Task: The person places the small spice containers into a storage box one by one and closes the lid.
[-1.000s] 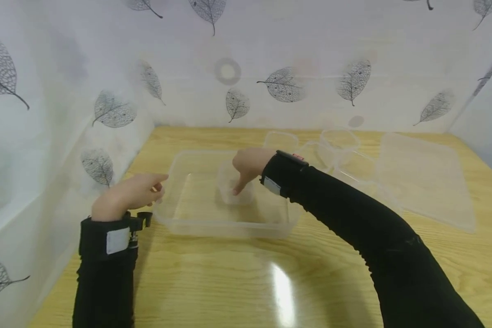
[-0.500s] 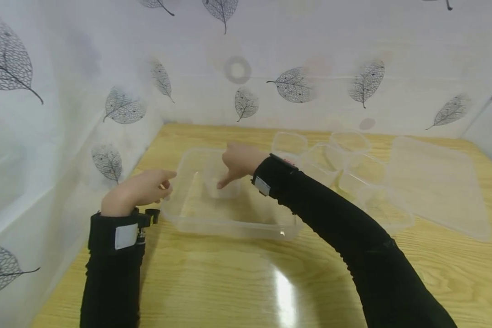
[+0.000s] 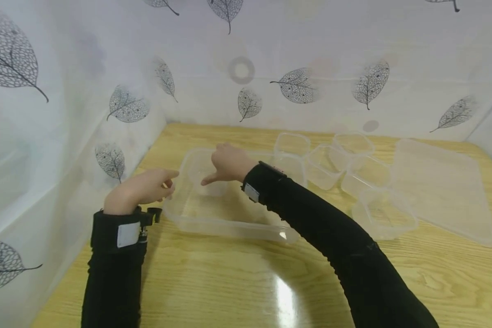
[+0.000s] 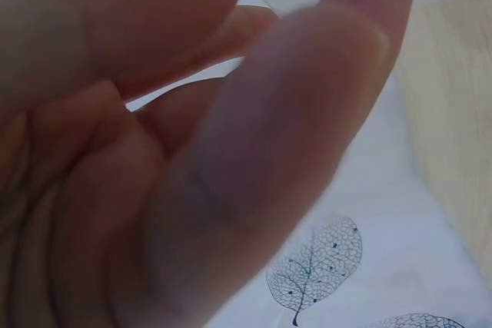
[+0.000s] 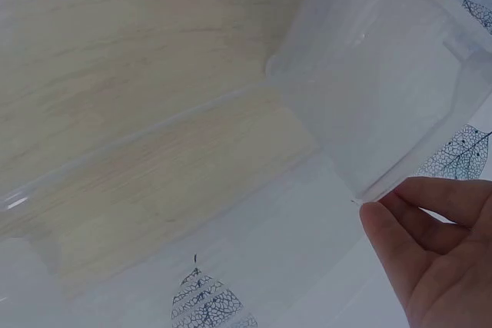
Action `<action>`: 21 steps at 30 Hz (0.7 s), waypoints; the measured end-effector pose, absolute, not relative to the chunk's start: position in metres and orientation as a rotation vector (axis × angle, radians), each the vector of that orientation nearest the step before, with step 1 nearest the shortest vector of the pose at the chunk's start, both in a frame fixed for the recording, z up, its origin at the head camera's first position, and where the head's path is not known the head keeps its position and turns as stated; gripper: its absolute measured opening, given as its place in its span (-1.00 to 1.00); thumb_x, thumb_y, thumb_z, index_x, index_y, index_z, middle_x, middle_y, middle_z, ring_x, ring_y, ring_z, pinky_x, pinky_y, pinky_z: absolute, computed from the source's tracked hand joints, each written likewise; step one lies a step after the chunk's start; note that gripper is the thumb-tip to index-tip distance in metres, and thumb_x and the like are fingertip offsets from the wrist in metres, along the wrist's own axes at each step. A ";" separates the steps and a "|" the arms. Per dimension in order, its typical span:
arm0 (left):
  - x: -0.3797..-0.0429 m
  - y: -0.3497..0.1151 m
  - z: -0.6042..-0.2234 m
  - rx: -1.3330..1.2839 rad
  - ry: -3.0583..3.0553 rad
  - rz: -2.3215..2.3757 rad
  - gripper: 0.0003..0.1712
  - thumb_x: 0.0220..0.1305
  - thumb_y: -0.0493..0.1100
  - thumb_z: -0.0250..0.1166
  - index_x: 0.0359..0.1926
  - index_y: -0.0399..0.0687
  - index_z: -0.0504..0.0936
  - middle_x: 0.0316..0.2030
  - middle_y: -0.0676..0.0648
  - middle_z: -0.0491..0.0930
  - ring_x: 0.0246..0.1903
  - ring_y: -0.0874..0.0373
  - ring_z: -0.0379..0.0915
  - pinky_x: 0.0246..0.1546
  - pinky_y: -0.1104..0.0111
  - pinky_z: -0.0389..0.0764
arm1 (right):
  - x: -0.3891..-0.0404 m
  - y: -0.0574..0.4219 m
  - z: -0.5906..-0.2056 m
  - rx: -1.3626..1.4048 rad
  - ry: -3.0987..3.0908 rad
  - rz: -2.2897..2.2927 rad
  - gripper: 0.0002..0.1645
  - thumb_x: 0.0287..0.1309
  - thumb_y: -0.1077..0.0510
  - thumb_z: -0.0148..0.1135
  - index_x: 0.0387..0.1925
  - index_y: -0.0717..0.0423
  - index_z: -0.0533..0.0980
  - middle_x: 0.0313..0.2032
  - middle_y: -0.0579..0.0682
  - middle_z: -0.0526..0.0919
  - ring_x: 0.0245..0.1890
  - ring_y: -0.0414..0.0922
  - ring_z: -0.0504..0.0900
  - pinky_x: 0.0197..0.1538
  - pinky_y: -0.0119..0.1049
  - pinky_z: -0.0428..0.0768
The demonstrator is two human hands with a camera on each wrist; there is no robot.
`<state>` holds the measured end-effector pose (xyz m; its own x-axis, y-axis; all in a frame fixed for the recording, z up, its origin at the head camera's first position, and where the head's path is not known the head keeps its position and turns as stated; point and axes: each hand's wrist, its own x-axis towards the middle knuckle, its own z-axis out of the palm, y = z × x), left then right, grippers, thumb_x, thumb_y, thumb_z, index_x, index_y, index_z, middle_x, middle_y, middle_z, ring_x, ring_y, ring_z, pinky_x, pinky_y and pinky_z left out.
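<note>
A large clear plastic box rests on the wooden table. Inside its left part is a small clear plastic container, partly hidden behind my right hand. That hand pinches the container's rim between thumb and fingers; the right wrist view shows the container tilted there. At the big box's left edge, the curled fingers of my left hand hold the rim. Close up in the left wrist view, the left hand covers most of its grip, with a bit of translucent plastic showing near the fingertips.
Several small clear containers stand in a cluster right of the big box. Farther right lies a flat translucent lid. Leaf-patterned white sheeting bounds the table at the back and left.
My right hand has moved left and slightly away from me inside the big box, bringing the small container toward the left end. My left hand stays at the box's left rim.
</note>
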<state>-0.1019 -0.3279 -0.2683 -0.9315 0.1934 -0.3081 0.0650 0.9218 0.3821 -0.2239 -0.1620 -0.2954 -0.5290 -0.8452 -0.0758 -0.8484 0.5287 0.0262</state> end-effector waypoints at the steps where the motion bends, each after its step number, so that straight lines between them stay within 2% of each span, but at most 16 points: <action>1: -0.102 -0.328 -0.268 0.191 2.737 0.527 -0.45 0.23 -0.35 -0.01 0.20 -0.54 0.11 -0.19 -0.36 0.47 -0.46 0.10 0.47 -0.44 0.28 0.49 | -0.223 -0.163 -0.296 -1.496 2.705 0.086 -0.33 -0.18 -0.45 0.10 -0.64 0.09 0.47 -0.47 -0.04 0.47 -0.28 -0.08 0.41 -0.12 -0.26 0.40; 17: -0.102 -0.327 -0.266 0.183 2.733 0.512 -0.45 0.24 -0.34 -0.02 0.21 -0.52 0.12 -0.16 -0.38 0.46 -0.44 0.08 0.47 -0.43 0.26 0.49 | -0.217 -0.172 -0.296 -1.417 2.758 0.091 -0.28 -0.17 -0.50 0.02 -0.67 0.09 0.44 -0.22 0.08 0.46 -0.17 -0.03 0.37 -0.18 -0.22 0.48; 21: -0.102 -0.327 -0.266 0.197 2.729 0.522 -0.46 0.23 -0.35 -0.03 0.20 -0.52 0.12 -0.18 -0.38 0.47 -0.45 0.08 0.47 -0.44 0.26 0.49 | -0.217 -0.173 -0.298 -1.425 2.764 0.080 -0.29 -0.17 -0.49 0.03 -0.70 0.09 0.41 -0.25 0.08 0.46 -0.19 -0.03 0.38 -0.19 -0.21 0.48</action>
